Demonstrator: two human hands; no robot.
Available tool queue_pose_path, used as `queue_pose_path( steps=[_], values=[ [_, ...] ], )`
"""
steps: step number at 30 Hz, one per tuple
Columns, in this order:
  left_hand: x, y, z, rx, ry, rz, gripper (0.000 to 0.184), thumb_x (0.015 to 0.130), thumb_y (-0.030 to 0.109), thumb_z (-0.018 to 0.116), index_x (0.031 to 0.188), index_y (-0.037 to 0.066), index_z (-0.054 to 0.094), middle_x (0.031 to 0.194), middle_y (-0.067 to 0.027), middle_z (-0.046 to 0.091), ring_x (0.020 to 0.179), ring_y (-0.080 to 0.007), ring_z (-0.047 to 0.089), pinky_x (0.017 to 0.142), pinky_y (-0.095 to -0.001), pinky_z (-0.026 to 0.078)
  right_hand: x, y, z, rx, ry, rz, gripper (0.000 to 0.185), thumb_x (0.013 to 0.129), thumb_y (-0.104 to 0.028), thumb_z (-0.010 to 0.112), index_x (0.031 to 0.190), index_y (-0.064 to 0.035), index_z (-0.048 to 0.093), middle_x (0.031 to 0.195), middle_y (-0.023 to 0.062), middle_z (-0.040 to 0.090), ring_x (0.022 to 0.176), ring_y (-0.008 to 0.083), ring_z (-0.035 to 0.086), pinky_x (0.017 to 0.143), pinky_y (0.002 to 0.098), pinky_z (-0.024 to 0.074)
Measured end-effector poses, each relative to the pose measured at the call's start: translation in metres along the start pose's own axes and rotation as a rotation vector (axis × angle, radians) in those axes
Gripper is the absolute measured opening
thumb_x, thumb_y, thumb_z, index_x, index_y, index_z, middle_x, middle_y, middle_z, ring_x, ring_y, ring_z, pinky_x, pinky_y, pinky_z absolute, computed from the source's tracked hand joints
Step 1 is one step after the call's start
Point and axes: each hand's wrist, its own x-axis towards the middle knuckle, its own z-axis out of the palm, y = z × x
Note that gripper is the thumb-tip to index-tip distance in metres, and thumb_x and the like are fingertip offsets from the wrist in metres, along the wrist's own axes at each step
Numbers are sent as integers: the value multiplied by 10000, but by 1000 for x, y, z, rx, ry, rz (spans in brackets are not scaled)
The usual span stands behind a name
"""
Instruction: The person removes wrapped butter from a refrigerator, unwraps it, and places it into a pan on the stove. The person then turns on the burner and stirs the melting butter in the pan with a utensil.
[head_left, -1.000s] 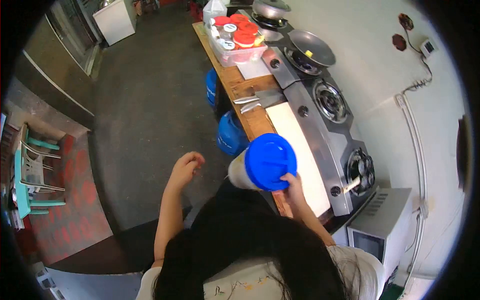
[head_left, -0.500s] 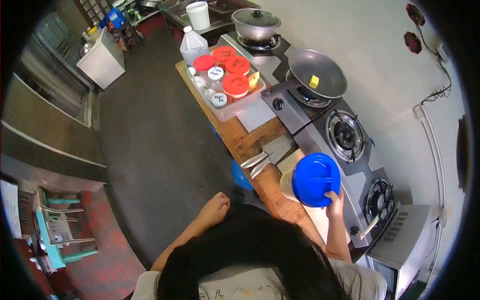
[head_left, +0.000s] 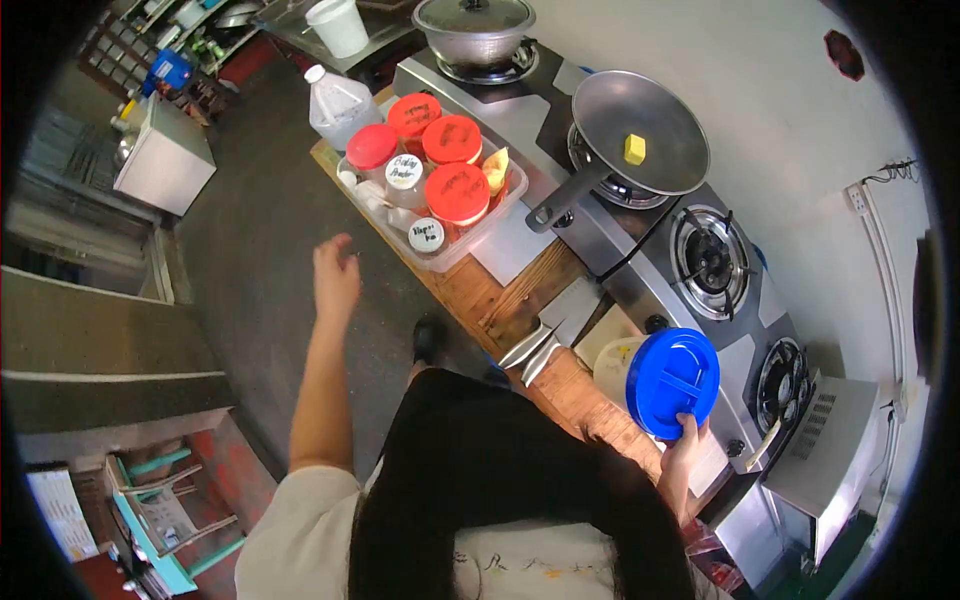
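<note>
My right hand (head_left: 684,448) grips the edge of the blue lid (head_left: 674,384) on a translucent plastic tub (head_left: 612,368). The tub is tilted above the wooden counter, and pale yellowish contents show through its side. The fingers beneath are hidden. My left hand (head_left: 337,275) is in the air over the floor, left of the counter, with loosely bent fingers and nothing in it. Near it stands a clear plastic bin (head_left: 440,262) of red-lidded jars (head_left: 457,193) and white-capped jars (head_left: 404,171). A frying pan (head_left: 655,105) holds a yellow cube (head_left: 635,150).
Knives with silver handles (head_left: 530,350) lie at the counter's edge, beside the tub. Gas burners (head_left: 710,262) line the stove along the wall. A lidded pot (head_left: 475,40), a plastic jug (head_left: 340,105) and a white bucket (head_left: 338,27) stand farther off. A microwave (head_left: 830,460) is at the right.
My left hand has moved forward, away from my body, toward the bin, and its fist has loosened. My right hand still holds the lidded tub. The view has shifted.
</note>
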Motion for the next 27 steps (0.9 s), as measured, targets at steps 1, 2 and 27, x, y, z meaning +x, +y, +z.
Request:
queue_pose_path(
  steps=[1,2,27],
  values=[
    [27,-11,0,33,39,63,311,790,30,587,1099,59,572,1069,-141,524,848,-242,557,784,-352,465,-4,3,-1,-41,8,-5,542,761,-204,629,1256,-98,435,1016,89,561,702,212,627,370,291,491],
    [50,-10,0,41,47,57,320,785,27,591,1102,63,571,1081,-140,522,839,-239,557,780,-351,466,-8,1,1,-70,27,9,561,771,-249,639,1270,-103,428,1057,92,556,763,216,624,417,304,509],
    [247,36,-76,-1603,-319,60,146,911,193,477,962,62,439,869,-104,518,855,-274,574,814,-474,511,-151,-90,452,-641,-644,-915,652,719,-181,742,1281,-38,443,1309,195,452,1178,380,467,984,431,400]
  ],
)
